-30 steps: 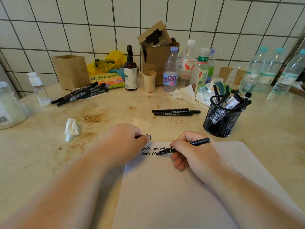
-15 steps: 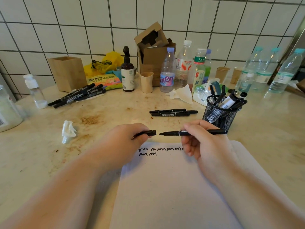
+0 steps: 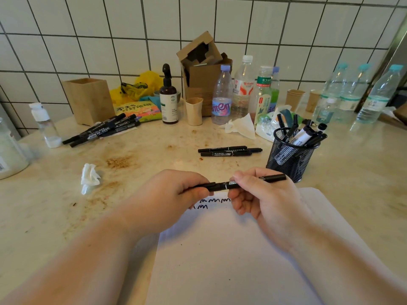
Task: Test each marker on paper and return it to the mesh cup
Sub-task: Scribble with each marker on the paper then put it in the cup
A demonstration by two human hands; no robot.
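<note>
Capping the marker [image 3: 242,183] now, left hand [image 3: 174,194] pinching the cap, right hand [image 3: 264,199] gripping the barrel; scribbles on paper [image 3: 220,260], cup [image 3: 288,159] next, table markers untested.

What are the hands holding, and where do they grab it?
One black marker, level above the paper. The left hand pinches its cap end; the right hand grips the middle of the barrel.

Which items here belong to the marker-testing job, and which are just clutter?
Job: held marker, left hand, right hand, paper, mesh cup, loose markers.
Clutter: bottles, cardboard box, wooden box, crumpled tissue.
</note>
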